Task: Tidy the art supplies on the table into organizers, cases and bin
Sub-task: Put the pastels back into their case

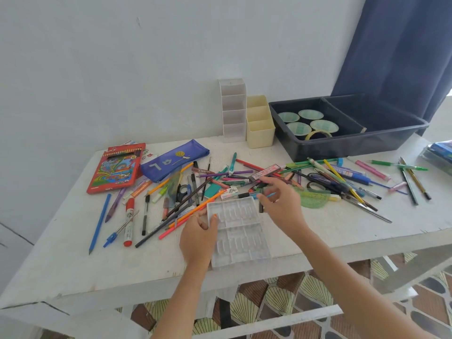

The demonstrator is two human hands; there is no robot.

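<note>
Lying open, a clear, compartmented plastic case (241, 232) is gripped at its left edge by the left hand (196, 237); the right hand (281, 203) hovers among pens (234, 172), its grasp unclear.

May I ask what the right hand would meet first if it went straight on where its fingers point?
Probably the black labelled box just beyond the right hand, though depth is unclear.
</note>
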